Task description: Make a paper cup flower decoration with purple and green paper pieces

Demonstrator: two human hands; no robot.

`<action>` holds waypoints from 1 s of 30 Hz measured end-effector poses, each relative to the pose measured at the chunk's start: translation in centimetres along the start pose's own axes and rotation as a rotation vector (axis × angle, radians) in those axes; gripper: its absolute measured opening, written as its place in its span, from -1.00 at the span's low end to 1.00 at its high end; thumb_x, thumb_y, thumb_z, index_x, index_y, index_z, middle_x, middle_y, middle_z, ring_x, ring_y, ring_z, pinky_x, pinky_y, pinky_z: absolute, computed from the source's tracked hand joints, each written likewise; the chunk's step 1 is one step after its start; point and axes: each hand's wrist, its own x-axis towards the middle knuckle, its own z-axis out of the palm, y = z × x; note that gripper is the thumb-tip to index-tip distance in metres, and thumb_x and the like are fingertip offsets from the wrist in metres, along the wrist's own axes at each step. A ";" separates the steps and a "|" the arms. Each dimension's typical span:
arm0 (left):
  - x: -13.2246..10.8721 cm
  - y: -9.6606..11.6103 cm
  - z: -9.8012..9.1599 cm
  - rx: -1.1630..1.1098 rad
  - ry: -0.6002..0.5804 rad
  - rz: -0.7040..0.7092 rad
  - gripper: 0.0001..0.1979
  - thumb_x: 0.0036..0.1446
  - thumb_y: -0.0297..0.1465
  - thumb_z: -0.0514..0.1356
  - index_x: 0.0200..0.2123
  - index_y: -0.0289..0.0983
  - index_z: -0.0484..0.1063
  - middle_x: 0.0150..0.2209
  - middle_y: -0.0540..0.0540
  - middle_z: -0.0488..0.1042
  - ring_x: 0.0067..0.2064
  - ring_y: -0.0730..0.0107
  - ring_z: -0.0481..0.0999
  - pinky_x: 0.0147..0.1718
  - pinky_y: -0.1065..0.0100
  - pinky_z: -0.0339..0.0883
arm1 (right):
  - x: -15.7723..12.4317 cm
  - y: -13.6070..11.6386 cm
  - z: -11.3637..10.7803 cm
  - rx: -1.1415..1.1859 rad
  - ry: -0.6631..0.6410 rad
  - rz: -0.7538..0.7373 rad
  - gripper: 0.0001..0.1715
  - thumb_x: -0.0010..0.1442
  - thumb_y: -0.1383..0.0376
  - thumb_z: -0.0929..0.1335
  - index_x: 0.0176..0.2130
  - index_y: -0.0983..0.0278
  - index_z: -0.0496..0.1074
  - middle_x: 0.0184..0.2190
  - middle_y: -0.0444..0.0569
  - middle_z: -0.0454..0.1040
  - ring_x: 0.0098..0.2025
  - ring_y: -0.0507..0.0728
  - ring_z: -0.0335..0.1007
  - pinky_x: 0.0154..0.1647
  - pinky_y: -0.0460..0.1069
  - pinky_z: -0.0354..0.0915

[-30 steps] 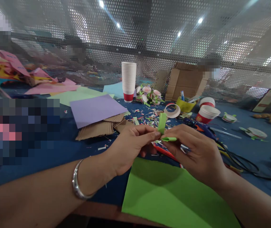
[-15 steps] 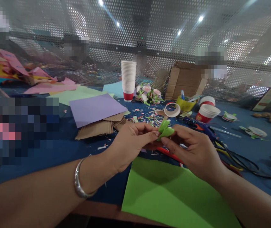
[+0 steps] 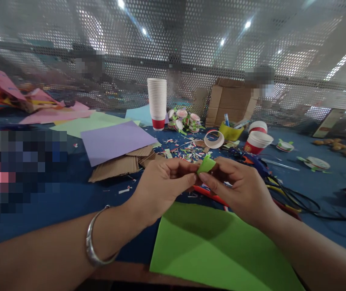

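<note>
Between my two hands is a small folded piece of green paper (image 3: 207, 164). My left hand (image 3: 163, 186) pinches its left side between thumb and fingers. The thumb and fingers of my right hand (image 3: 239, 184) are closed on its lower right part. Below my hands a large green sheet (image 3: 215, 246) lies at the table's front edge, partly shaded. Behind my fingers shows a red-handled tool (image 3: 211, 194), mostly hidden. Paper scraps (image 3: 188, 152) are scattered just beyond my hands.
A purple sheet (image 3: 117, 141) lies on cardboard pieces (image 3: 115, 169) at left. Farther back stand a tall cup stack (image 3: 157, 103), small paper turtles (image 3: 183, 120), a cut cup ring (image 3: 214, 139) and a yellow holder (image 3: 231, 131). Cups (image 3: 258, 141) and black cables (image 3: 297, 198) are at right.
The green paper piece is turned and pressed flatter, its upright flap now folded down between my fingers. My view has shifted slightly to the right.
</note>
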 end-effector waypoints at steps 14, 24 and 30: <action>0.3 0.2 -0.1 0.034 0.017 -0.057 -0.80 -0.08 -0.40 0.46 -0.34 -0.31 0.58 -0.40 0.00 0.58 -0.39 0.46 0.58 -0.47 0.49 0.46 | 0.4 0.5 -0.6 0.049 0.082 0.052 -0.82 0.30 0.17 0.42 -0.28 0.23 0.50 -0.48 -0.15 0.44 -0.48 0.01 0.29 -0.48 -0.06 0.23; 0.1 0.2 -0.2 0.038 -0.077 -0.123 -0.89 0.05 -0.48 0.38 -0.33 -0.34 0.53 -0.50 0.04 0.56 -0.49 0.56 0.57 -0.57 0.61 0.37 | 0.6 0.3 -0.8 0.304 0.023 0.215 -0.71 0.19 0.11 0.51 -0.19 0.23 0.51 -0.52 -0.18 0.48 -0.55 0.00 0.38 -0.54 -0.10 0.28; 0.2 0.1 -0.3 0.019 -0.113 -0.122 -0.89 0.06 -0.48 0.38 -0.34 -0.33 0.51 -0.51 0.07 0.55 -0.55 0.59 0.54 -0.63 0.62 0.33 | 0.9 0.3 -0.9 0.422 0.011 0.260 -0.72 0.16 0.12 0.53 -0.26 0.25 0.52 -0.48 -0.16 0.51 -0.57 -0.03 0.37 -0.56 -0.11 0.32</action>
